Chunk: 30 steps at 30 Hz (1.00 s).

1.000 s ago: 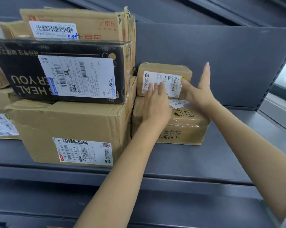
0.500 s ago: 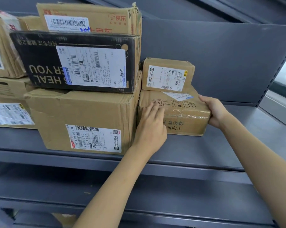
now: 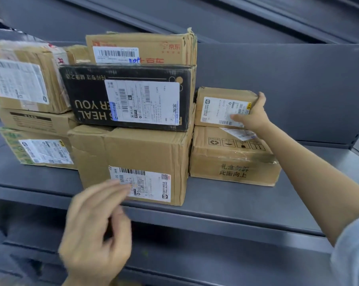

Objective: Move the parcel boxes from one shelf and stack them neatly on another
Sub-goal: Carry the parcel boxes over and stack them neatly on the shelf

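Most of the job looks done, since the parcel boxes (image 3: 133,157) already sit stacked on the shelf (image 3: 215,195), and the right hand (image 3: 252,114) grips the small top box (image 3: 222,107) at its right end while the blurred left hand (image 3: 96,223) hangs loosely spread, holding nothing.

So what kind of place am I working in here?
Probably a parcel depot or pickup point: grey metal shelving holds stacked cardboard parcels, such as the black box and the small carton, all bearing barcoded shipping labels.
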### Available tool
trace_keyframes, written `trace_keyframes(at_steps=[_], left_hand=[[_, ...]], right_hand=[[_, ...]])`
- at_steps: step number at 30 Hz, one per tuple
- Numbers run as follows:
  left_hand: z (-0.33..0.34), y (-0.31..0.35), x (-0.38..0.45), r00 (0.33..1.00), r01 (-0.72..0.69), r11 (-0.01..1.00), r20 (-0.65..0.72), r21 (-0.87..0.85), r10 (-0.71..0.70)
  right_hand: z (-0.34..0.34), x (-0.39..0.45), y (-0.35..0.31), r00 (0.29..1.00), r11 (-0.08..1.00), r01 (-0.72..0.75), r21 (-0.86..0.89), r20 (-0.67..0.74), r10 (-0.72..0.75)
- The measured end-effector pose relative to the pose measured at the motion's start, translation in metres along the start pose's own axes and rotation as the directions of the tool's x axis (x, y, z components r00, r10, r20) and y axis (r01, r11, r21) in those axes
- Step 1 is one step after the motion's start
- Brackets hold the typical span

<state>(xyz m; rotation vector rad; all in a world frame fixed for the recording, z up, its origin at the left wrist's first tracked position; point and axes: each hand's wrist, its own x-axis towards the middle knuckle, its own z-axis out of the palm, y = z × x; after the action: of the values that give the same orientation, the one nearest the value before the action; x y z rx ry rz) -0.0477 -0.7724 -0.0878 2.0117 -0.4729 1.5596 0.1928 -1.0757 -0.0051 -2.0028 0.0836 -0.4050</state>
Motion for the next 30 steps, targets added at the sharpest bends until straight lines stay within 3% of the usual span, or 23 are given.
trace_keyframes(at_steps=[2,4,6,9,13,19,23,25,30], left_hand=[[-0.015,-0.042,-0.01,0.974,0.211,0.973,-0.1,0.098,-0.201],[-0.019,-0.078,-0.013,0.9,0.426,0.9,-0.146,0.092,-0.411],[-0.012,-0.094,-0.007,0.797,0.6,0.799,-0.108,0.039,-0.594],[0.005,-0.1,0.004,0.677,0.734,0.678,0.041,0.039,-0.735],[0.022,-0.105,0.004,0.623,0.77,0.638,0.22,0.001,-0.751],[0.027,-0.101,0.004,0.63,0.759,0.651,0.275,-0.016,-0.726],[0.014,-0.106,0.005,0.587,0.799,0.599,0.272,-0.048,-0.762],[0.009,-0.112,0.002,0.569,0.817,0.573,0.27,-0.07,-0.777],[0.009,-0.117,-0.002,0.554,0.819,0.568,0.366,-0.082,-0.748]], right_hand=[[0.003,0.003,0.0,1.0,0.999,0.013,0.031,0.006,-0.013],[-0.001,0.003,-0.003,0.998,0.998,-0.01,0.063,0.061,0.006],[-0.007,0.003,-0.006,0.998,0.994,-0.02,0.103,0.067,0.013],[-0.012,0.002,-0.008,1.0,0.992,0.015,0.122,0.015,-0.017],[-0.016,0.001,-0.001,0.988,0.975,-0.067,0.211,0.153,0.035],[-0.023,-0.002,-0.009,0.974,0.977,-0.102,0.188,0.22,0.06],[-0.014,-0.027,-0.017,0.999,0.999,0.038,0.031,-0.003,-0.037],[-0.001,-0.056,-0.021,0.991,0.991,0.13,0.01,-0.014,-0.13],[0.044,-0.132,-0.034,0.928,0.963,0.241,0.121,0.261,-0.265]])
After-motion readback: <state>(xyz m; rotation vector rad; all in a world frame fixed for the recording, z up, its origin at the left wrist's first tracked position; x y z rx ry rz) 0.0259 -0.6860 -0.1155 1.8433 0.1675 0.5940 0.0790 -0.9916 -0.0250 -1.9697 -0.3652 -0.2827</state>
